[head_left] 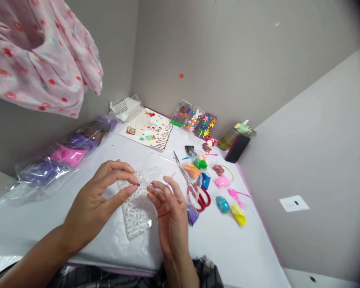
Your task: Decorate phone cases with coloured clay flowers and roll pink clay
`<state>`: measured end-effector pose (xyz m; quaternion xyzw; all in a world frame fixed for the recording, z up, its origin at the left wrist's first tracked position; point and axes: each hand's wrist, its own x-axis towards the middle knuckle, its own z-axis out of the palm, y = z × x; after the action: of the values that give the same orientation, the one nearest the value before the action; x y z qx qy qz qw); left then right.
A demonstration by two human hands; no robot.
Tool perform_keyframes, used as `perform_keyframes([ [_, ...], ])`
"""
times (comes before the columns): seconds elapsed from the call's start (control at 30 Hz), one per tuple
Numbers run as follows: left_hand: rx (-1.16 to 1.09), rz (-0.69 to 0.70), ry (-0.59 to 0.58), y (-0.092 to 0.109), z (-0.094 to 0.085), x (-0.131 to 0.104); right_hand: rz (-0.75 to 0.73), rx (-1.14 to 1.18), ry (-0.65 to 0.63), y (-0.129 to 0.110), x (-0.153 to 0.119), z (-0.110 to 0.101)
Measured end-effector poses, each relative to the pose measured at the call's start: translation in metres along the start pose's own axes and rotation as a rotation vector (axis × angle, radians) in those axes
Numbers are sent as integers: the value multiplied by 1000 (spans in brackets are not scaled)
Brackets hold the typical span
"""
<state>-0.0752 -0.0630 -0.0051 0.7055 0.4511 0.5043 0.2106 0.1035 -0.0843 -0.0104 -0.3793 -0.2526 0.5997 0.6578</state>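
Observation:
My left hand (91, 200) pinches a tiny purple piece (138, 185) between thumb and forefinger. Close to it on the right, my right hand (171, 204) has its fingers curled round a clear plastic piece (160, 189), with another small purple bit (152, 183) at its fingertip. Under and between the hands a clear, patterned rectangular case (135, 212) lies on the white table. Red-handled scissors (201, 197) lie right of my right hand, beside a purple clay packet (192, 215).
Coloured clay packets (222, 204) lie to the right. Decorated cases (195, 118) lean at the wall near a bottle (228, 140) and phone (238, 148). A drawing sheet (150, 130) lies behind; bagged clay (67, 155) is left. Pink floral cloth (48, 60) hangs upper left.

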Motion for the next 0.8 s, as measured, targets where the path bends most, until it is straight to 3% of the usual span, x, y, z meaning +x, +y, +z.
perform_keyframes([
  [0.2,107,176,12,-1,16,0,-52,-100,21,3,-3,0],
  [0.4,205,225,22,-1,17,3,-149,-267,-5,8,-12,-1],
  [0.47,241,239,26,-1,17,5,-241,-419,-2,8,-15,-2],
  [0.57,262,263,7,0,16,6,-491,-686,-40,7,-19,-2],
  [0.67,236,270,-44,1,18,5,-636,-795,-124,6,-21,-1],
  [0.73,208,252,-47,3,20,4,-595,-750,-114,7,-21,0],
  [0.8,163,211,-28,6,22,3,-450,-606,-72,8,-19,0],
])
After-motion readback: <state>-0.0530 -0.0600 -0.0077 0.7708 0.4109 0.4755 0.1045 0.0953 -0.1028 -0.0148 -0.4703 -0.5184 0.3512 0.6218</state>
